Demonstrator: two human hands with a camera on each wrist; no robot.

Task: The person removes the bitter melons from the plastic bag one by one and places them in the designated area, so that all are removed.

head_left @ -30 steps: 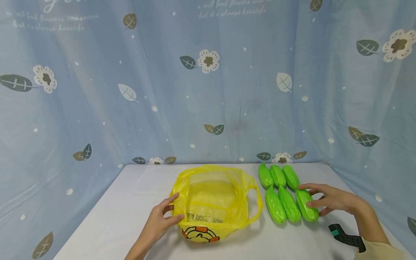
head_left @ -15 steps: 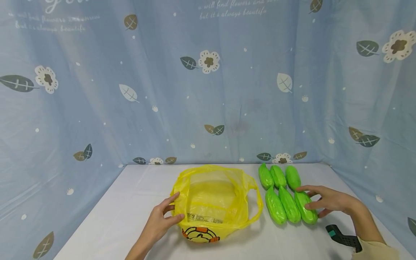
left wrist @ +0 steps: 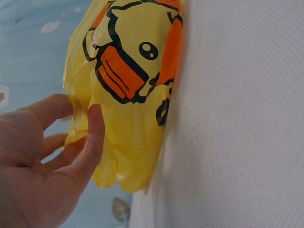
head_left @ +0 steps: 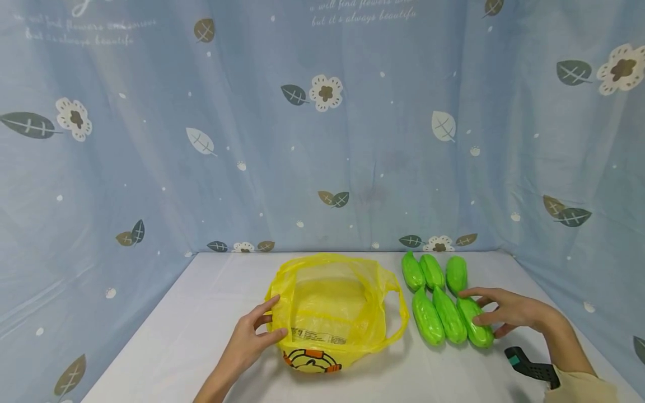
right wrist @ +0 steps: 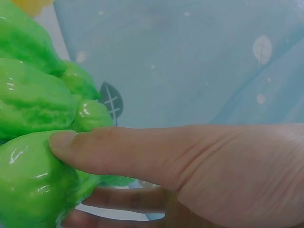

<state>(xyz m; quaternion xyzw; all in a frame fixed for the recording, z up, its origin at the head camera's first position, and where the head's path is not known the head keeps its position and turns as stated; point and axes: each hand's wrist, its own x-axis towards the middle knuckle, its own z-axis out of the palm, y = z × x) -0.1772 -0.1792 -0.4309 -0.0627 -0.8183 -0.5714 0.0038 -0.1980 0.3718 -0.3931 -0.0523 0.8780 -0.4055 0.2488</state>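
A yellow plastic bag [head_left: 312, 361] with a duck print stands on the table, its mouth spread wide. My left hand [head_left: 248, 340] holds the bag's left edge, thumb outside and fingers behind; the left wrist view shows the thin plastic [left wrist: 126, 123] bunched there. At the right lie several glossy green gourd-like vegetables [head_left: 427, 318] in two rows. My right hand [head_left: 519, 309] grips the near right gourd-like vegetable [head_left: 480, 337]. Its thumb [right wrist: 109, 149] lies on top in the right wrist view, with the other fingers partly hidden beyond it. The far right gourd-like vegetable [head_left: 456, 274] lies just past the fingertips.
A white cloth [head_left: 211, 291] covers the table. Behind and at both sides hangs a blue curtain [head_left: 242, 123] printed with leaves and flowers. A black strap [head_left: 529, 366] with a small device sits at my right wrist. One bag handle [head_left: 400, 319] loops out toward the vegetables.
The far right gourd-like vegetable has shifted right and straightened. The near right one has slid slightly left, with my right hand moving along. My left hand and the bag stay put.
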